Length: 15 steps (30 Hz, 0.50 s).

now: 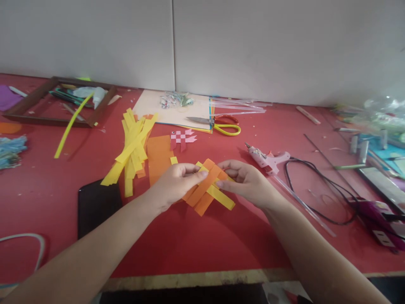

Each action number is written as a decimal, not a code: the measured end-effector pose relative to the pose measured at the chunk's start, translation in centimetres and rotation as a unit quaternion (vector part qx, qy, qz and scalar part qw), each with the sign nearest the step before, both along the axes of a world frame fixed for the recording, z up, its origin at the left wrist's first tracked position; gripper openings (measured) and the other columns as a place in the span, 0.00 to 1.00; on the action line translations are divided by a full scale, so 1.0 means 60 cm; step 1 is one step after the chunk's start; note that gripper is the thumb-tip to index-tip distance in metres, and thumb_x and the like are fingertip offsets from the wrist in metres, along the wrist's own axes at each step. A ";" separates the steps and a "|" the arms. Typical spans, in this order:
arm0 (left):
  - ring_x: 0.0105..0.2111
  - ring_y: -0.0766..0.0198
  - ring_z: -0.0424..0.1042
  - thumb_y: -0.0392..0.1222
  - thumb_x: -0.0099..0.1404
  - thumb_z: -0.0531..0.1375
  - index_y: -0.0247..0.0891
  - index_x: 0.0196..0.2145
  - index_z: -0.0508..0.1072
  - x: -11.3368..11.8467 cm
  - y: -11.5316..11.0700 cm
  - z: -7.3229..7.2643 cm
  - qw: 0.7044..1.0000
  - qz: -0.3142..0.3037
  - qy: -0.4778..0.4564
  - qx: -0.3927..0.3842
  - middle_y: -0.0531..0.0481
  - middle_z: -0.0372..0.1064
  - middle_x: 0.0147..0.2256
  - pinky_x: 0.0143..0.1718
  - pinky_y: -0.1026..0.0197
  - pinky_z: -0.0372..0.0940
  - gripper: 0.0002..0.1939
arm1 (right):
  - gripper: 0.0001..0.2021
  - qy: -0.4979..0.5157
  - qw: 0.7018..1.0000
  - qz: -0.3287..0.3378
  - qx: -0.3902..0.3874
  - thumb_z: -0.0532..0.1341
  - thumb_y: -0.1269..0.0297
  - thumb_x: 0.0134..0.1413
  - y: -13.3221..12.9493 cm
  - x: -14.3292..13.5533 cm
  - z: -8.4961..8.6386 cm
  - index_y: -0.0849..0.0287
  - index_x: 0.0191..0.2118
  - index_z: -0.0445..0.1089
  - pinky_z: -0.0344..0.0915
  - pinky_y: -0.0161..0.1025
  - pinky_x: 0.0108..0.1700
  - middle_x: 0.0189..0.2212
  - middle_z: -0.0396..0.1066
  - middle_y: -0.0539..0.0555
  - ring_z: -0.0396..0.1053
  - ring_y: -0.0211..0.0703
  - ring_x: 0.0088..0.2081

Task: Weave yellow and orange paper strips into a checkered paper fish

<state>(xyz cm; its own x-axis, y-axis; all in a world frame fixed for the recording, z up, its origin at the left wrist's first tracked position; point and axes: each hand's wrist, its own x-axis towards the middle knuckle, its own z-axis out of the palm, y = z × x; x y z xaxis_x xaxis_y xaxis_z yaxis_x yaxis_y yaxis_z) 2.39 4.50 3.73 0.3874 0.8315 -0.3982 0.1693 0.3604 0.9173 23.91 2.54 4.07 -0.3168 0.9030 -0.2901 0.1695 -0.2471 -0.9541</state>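
Between my hands, above the red table, is a small weave of orange and yellow paper strips (209,181), tilted so its strips run diagonally. My left hand (179,181) pinches its upper left side, thumb on top. My right hand (242,181) grips the right side with thumb and fingers; the fingertips behind the paper are hidden. One yellow strip end sticks out toward the lower right. Just beyond lies a pink and red checkered paper fish (181,138). An orange paper sheet (158,154) lies behind my left hand, near a pile of yellow strips (134,147).
A pink glue gun (267,159) with a black cable lies right of my right hand. Scissors (221,123) rest by paper sheets (152,105) at the back. A black phone-like slab (98,207) lies left, a brown wooden frame (52,120) farther back, a purple power strip (378,219) right.
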 end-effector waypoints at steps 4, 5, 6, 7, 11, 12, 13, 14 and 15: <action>0.40 0.54 0.75 0.63 0.61 0.60 0.38 0.36 0.78 0.001 0.000 -0.008 0.998 -0.001 -0.057 -0.029 0.45 0.77 0.35 0.44 0.53 0.67 0.24 | 0.19 0.016 1.000 -0.002 -0.006 0.70 0.56 0.49 0.000 -0.001 0.003 0.57 0.45 0.69 0.73 0.41 0.43 0.38 0.79 0.55 0.77 0.43 0.38; 0.39 0.54 0.75 0.64 0.62 0.59 0.37 0.35 0.78 0.001 0.000 -0.009 0.997 -0.004 -0.072 -0.037 0.45 0.77 0.34 0.43 0.53 0.67 0.25 | 0.19 0.017 1.000 -0.004 -0.006 0.70 0.56 0.49 0.000 -0.001 0.004 0.57 0.45 0.69 0.73 0.41 0.43 0.39 0.79 0.55 0.77 0.43 0.38; 0.38 0.54 0.75 0.63 0.62 0.59 0.37 0.35 0.78 0.001 0.000 -0.009 0.996 -0.005 -0.083 -0.042 0.45 0.77 0.33 0.43 0.53 0.67 0.25 | 0.19 0.015 1.000 -0.006 -0.005 0.70 0.56 0.49 0.000 -0.001 0.004 0.58 0.45 0.69 0.73 0.41 0.43 0.39 0.79 0.55 0.77 0.43 0.38; 0.38 0.55 0.75 0.63 0.61 0.60 0.37 0.35 0.78 0.001 0.001 -0.008 0.995 -0.003 -0.087 -0.043 0.45 0.77 0.34 0.43 0.53 0.67 0.24 | 0.20 0.013 1.000 -0.007 -0.004 0.70 0.56 0.49 0.000 -0.001 0.004 0.58 0.45 0.69 0.73 0.41 0.43 0.39 0.79 0.55 0.77 0.43 0.38; 0.42 0.56 0.75 0.54 0.56 0.67 0.38 0.36 0.79 0.000 0.002 0.000 0.998 -0.011 -0.062 -0.028 0.46 0.78 0.38 0.48 0.55 0.65 0.17 | 0.20 0.006 1.000 -0.005 -0.004 0.70 0.55 0.49 0.000 0.000 0.004 0.57 0.45 0.69 0.74 0.42 0.42 0.38 0.79 0.55 0.77 0.44 0.38; 0.43 0.56 0.75 0.52 0.55 0.68 0.38 0.38 0.79 0.000 0.002 0.002 0.998 -0.020 -0.058 -0.026 0.46 0.78 0.39 0.49 0.55 0.65 0.17 | 0.20 0.005 1.000 -0.006 -0.004 0.70 0.55 0.49 0.000 -0.001 0.005 0.57 0.46 0.69 0.74 0.42 0.42 0.38 0.79 0.55 0.77 0.45 0.39; 0.43 0.56 0.75 0.50 0.55 0.69 0.37 0.39 0.79 0.000 0.002 0.004 0.998 -0.028 -0.057 -0.026 0.46 0.78 0.40 0.49 0.55 0.65 0.18 | 0.20 0.003 1.000 -0.007 -0.003 0.70 0.55 0.49 0.000 -0.001 0.005 0.57 0.46 0.69 0.74 0.42 0.42 0.38 0.79 0.55 0.77 0.45 0.39; 0.44 0.56 0.75 0.49 0.54 0.69 0.37 0.40 0.78 0.000 0.002 0.006 0.997 -0.033 -0.057 -0.028 0.45 0.78 0.41 0.50 0.55 0.65 0.18 | 0.20 0.003 1.000 -0.009 -0.003 0.70 0.55 0.49 0.000 -0.001 0.005 0.57 0.46 0.69 0.74 0.42 0.42 0.38 0.79 0.55 0.77 0.45 0.38; 0.44 0.55 0.75 0.49 0.54 0.70 0.36 0.41 0.78 0.000 0.002 0.007 0.997 -0.033 -0.057 -0.029 0.45 0.78 0.42 0.50 0.55 0.65 0.19 | 0.20 0.003 1.000 -0.011 -0.002 0.70 0.55 0.48 0.000 -0.002 0.005 0.57 0.46 0.70 0.74 0.42 0.41 0.37 0.79 0.55 0.77 0.45 0.38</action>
<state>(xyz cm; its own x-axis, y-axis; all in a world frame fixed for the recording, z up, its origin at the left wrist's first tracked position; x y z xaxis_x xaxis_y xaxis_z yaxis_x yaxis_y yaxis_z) 2.41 4.63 4.17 0.4862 0.7793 -0.3955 0.0907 0.4051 0.9097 23.81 2.55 4.38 -0.2978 0.9090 -0.2916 0.1590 -0.2540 -0.9540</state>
